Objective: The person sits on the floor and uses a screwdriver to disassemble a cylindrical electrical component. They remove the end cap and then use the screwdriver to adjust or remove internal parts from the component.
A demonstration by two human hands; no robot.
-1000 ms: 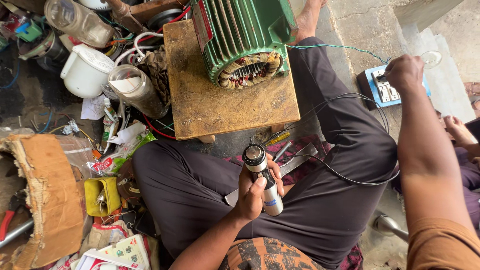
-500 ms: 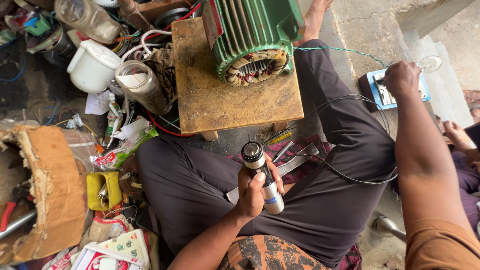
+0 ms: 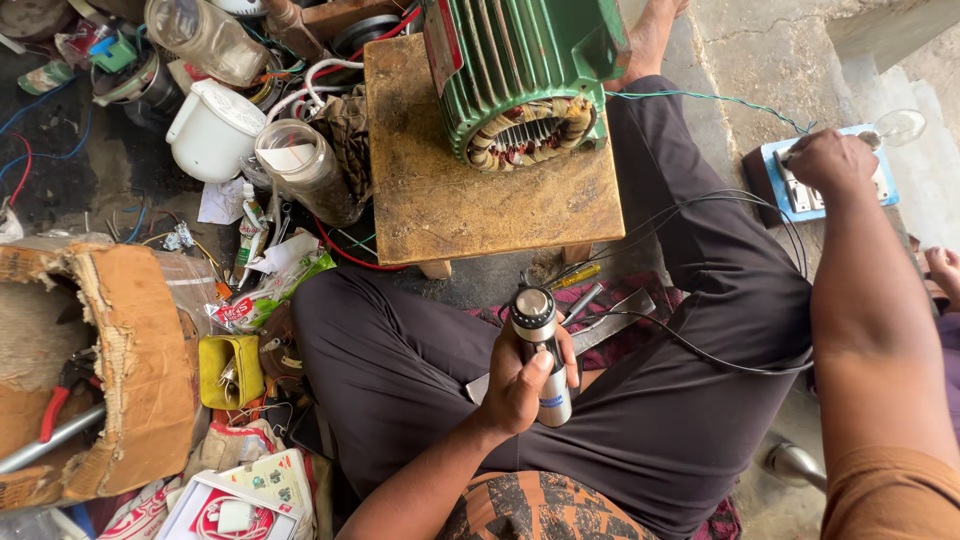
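Underfoot — cluttered floor [image 3: 130, 190], worn wooden stool [image 3: 470, 200]

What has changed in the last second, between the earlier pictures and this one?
Very little. The right hand remains on the blue switch board, perhaps pressed a bit further onto it. The left hand still holds the silver cylindrical tool upright over the lap, with the same grip. The green motor stays on the wooden stool. Nothing was picked up or let go.
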